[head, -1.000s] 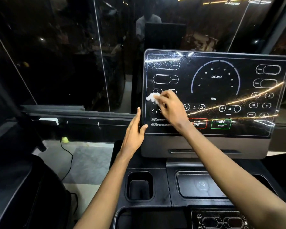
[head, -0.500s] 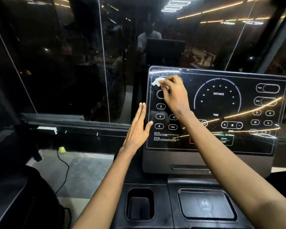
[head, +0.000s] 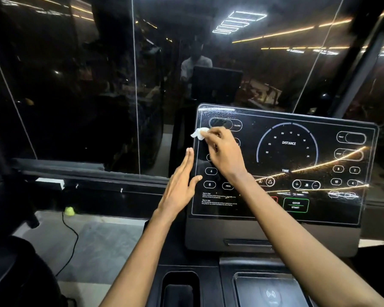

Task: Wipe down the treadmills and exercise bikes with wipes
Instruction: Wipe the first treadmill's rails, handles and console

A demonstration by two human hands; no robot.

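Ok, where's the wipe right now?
In the head view, the wipe is pinched in the right hand at the upper-left edge of the treadmill console, beside the CALORIE readout.

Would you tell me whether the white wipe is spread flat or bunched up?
Bunched up: the white wipe is a crumpled wad pinched by the right hand against the black glossy treadmill console.
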